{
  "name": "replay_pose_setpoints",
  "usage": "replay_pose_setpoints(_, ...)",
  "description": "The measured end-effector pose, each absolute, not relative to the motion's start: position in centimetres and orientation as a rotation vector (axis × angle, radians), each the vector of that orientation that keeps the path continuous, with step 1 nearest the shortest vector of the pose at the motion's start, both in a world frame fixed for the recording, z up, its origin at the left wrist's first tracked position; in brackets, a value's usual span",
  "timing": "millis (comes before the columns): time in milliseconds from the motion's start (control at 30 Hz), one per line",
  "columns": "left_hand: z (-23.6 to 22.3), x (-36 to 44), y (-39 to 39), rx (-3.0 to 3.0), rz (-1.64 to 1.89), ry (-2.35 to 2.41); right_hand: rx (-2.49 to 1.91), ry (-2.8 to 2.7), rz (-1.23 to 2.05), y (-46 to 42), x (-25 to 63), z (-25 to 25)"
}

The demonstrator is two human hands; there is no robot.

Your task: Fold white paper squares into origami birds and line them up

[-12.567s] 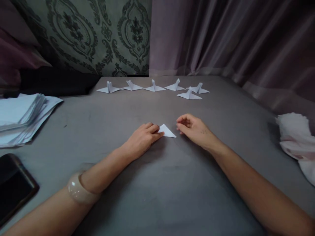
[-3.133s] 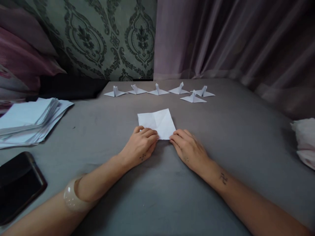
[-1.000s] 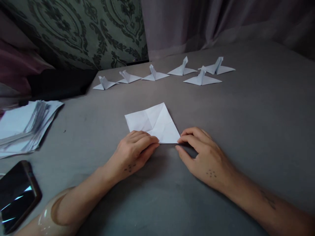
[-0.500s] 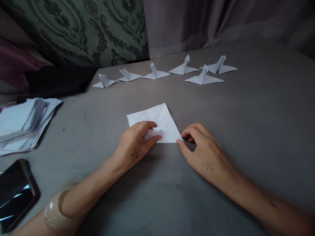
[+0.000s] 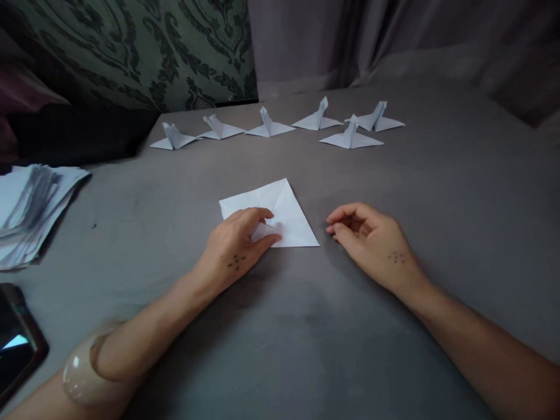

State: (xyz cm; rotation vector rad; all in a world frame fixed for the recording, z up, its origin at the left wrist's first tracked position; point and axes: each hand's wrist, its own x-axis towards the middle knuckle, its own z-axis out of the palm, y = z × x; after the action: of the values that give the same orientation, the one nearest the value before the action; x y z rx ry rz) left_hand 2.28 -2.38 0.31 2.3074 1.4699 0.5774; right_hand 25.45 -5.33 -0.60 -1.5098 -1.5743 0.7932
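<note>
A creased white paper square [image 5: 280,210] lies flat on the grey cloth [image 5: 306,326] in front of me. My left hand [image 5: 234,245] rests on its near left part, fingers curled and pinching the paper's near edge. My right hand [image 5: 371,239] lies on the cloth just right of the paper, not touching it, fingers loosely curled with nothing in them. A pale bangle [image 5: 81,373] sits on my left forearm.
Several folded paper birds [image 5: 350,135] stand in a row at the back. A stack of white sheets [image 5: 30,204] lies at the left, a dark phone [image 5: 15,350] at the near left. Patterned cushion and curtain rise behind.
My right hand has let go of the paper's near right corner and drawn away to the right. My left hand stays on the paper. The view has shifted slightly.
</note>
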Motion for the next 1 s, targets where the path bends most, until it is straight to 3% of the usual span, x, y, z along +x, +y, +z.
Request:
replay_pose_setpoints(200,-0.4,2.2,-2.4,2.295,0.618,1.431,-1.145,-2.125,0.506,-7.5,23.2,-0.7)
replay_pose_setpoints(533,1.4,-1.2,-0.5,1.785,0.453,1.032,-1.176,-2.386,0.325,-7.9,23.2,-1.1)
replay_pose_setpoints(1000,2.7,-1.5,-0.2,2.428,0.39,0.946,-1.249,-2.434,0.259,-7.6,22.4,-0.4)
